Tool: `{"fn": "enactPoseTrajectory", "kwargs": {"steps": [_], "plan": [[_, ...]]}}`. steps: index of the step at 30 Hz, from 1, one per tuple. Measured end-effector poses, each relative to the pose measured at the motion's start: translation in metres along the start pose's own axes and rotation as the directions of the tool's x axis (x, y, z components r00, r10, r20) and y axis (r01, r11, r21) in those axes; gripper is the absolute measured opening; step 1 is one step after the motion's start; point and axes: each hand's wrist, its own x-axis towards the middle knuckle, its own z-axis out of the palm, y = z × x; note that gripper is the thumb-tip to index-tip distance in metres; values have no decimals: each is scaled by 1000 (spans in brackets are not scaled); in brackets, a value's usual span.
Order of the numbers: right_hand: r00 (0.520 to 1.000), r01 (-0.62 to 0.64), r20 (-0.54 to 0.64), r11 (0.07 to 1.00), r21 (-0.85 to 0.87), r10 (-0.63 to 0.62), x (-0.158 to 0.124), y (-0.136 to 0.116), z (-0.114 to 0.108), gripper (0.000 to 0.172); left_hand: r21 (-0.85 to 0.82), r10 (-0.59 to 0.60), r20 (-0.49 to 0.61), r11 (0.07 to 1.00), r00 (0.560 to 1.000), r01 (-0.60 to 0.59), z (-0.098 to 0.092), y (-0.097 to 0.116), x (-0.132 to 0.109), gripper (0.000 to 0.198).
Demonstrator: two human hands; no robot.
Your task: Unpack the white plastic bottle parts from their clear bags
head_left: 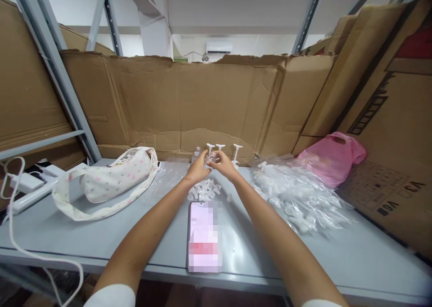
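Taking the joined fingertips as the clock's centre: nearest, at six o'clock on a grey shelf (pixel 243 239), a phone (pixel 205 235) lies flat, screen up. Just beyond it, also at six, sits a heap of small white pieces (pixel 204 190).

At the centre, the left hand (pixel 196 169) and right hand (pixel 224 165) meet around a small clear container (pixel 211 159), held off the shelf. Both grips look nearly closed, thumbs and fingers pinching it from either side; exact finger contacts are too small to tell. The step appears to be handling or fitting this container; the next move seems to call for one hand steadying it while the other works at its end. The left forearm (pixel 158 221) reaches in from seven o'clock, the right forearm (pixel 266 217) from five, palms turned inward.

A floral cloth bag (pixel 116 176) lies at nine; clear plastic bags (pixel 297 199) of white parts lie at four. Farther off, another clear container (pixel 196 153) stands at eleven, white T-topped stems (pixel 237 149) stand between twelve and two, and a cardboard wall (pixel 202 100) rises at twelve.
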Motion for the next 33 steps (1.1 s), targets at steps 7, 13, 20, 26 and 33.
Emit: {"fn": "enactPoseTrajectory", "kwargs": {"steps": [7, 13, 20, 26, 33], "plan": [[990, -9, 137, 978, -208, 38, 8, -5, 23, 34, 150, -37, -202, 986, 979, 68, -32, -17, -11, 59], [959, -120, 147, 817, -564, 242, 9, 14, 33, 40, 101, 20, -192, 995, 981, 0, -30, -19, -14, 70], [953, -154, 66, 658, -737, 296, 6, 28, 16, 36, 428, 224, -54, 885, 973, -180, -17, 4, 4, 59], [954, -159, 30, 588, -793, 299, 2, 34, 2, 37, 652, 307, 48, 712, 951, -262, -2, -1, 37, 54], [951, -169, 11, 551, -817, 308, 1, 32, -4, 35, 692, 297, 120, 659, 947, -294, 18, -13, 59, 54]]}}
